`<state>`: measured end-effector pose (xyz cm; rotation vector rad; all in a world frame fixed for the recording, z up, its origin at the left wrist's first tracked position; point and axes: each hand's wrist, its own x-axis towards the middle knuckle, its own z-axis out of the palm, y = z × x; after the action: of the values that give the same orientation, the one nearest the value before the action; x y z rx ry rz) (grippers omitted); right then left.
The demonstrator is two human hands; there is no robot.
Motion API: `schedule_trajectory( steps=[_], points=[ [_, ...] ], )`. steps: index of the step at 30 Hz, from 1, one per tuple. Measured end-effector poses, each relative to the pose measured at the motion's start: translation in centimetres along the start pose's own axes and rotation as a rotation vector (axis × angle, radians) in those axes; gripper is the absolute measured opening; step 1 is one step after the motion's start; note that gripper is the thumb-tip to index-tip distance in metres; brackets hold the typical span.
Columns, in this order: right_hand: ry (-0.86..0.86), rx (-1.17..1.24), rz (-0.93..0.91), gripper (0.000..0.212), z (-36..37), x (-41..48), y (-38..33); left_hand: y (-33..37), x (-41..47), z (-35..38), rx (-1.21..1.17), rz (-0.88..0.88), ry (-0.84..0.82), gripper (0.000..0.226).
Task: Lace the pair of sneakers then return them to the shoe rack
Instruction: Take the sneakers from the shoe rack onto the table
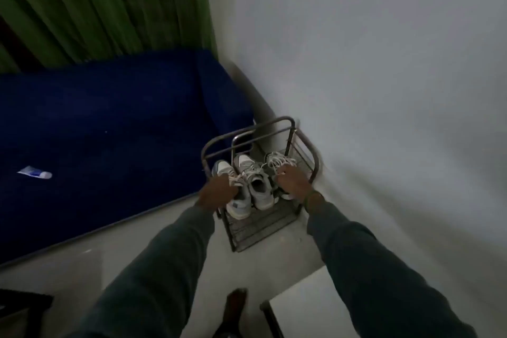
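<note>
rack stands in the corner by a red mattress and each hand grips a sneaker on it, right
Not quite: the mattress is blue, not red, as the head view shows. The rest holds: the rack stands in the corner beside it, the left hand grips the left sneaker and the right hand grips the right sneaker.

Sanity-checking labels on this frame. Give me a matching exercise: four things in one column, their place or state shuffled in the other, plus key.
Things:
1. left hand
2. right hand
3. middle sneaker
4. white-and-blue tube

Places or states:
A. lies on the blue mattress
B. grips the rightmost sneaker
C. stands on the shoe rack, gripped by neither hand
D. grips the leftmost sneaker

Pairs: 1-D, 2-B, 3-C, 4-A.
</note>
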<state>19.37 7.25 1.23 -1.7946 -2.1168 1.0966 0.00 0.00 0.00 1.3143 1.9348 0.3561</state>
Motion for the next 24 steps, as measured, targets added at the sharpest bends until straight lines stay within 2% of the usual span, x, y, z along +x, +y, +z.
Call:
schedule_trajectory(
  steps=[2,5,8,10,13,16,20,24],
  points=[
    [-0.095,0.054,0.136,0.021,2.7,3.8,1.7,-2.7,4.5,2.0,-0.096,-0.132,-0.055,0.039],
    [-0.178,0.177,0.320,0.049,6.7,8.0,4.5,-6.1,8.6,5.5,-0.202,-0.324,-0.119,0.045],
    [-0.114,0.232,0.417,0.062,9.9,13.1,6.8,-7.8,13.3,8.1,-0.252,-0.408,-0.178,0.050],
    [-0.080,0.221,0.444,0.064,11.7,15.2,8.4,-8.6,15.3,9.2,-0.293,-0.476,-0.203,0.052],
    [-0.110,0.217,0.543,0.066,13.7,18.3,10.3,-9.7,18.4,11.1,-0.140,-0.480,-0.141,0.063],
    [-0.138,0.161,0.542,0.063,15.2,19.9,11.5,-10.0,19.7,12.4,-0.043,-0.492,0.008,0.050],
    [-0.046,0.101,0.508,0.053,15.8,19.5,11.7,-10.0,19.7,12.8,-0.059,-0.481,0.053,0.037],
    [-0.003,0.207,0.610,0.043,15.6,15.8,11.2,-9.2,17.0,12.4,-0.052,-0.385,0.056,0.037]
  ],
)
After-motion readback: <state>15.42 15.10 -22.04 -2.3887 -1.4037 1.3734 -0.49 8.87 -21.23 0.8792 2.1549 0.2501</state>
